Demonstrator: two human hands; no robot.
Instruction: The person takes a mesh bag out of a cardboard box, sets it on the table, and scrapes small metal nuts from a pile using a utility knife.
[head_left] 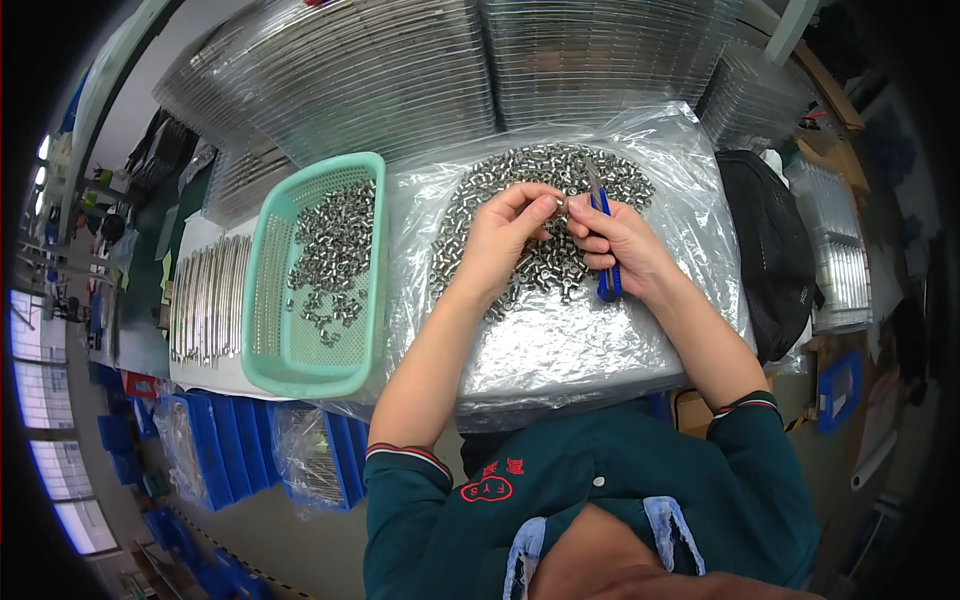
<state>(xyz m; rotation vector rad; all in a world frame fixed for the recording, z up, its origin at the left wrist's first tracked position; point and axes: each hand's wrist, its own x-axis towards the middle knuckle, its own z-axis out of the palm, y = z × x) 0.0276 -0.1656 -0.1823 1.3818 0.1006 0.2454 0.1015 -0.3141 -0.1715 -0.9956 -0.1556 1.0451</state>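
My left hand (pixel 508 238) is closed, thumb and forefinger pinching a small shiny metal part (pixel 561 206). Right beside it, my right hand (pixel 632 246) wraps around a blue-handled utility knife (pixel 608 284) whose silver tip points away from me. Its thumb and forefinger also meet at the small part, though the exact contact is too small to tell. Beneath both hands spreads a heap of small shiny metal parts (pixel 548 264) on a clear plastic sheet (pixel 560 345). To the left, a mint-green plastic basket (pixel 379 260) holds more small metal parts.
Long thin metal strips (pixel 208 300) lie in a row left of the basket. Tall stacks of clear plastic trays (pixel 370 85) wall off the table's back. A black bag (pixel 765 255) lies on the right. Blue bins (pixel 230 450) stand below the table's left front edge.
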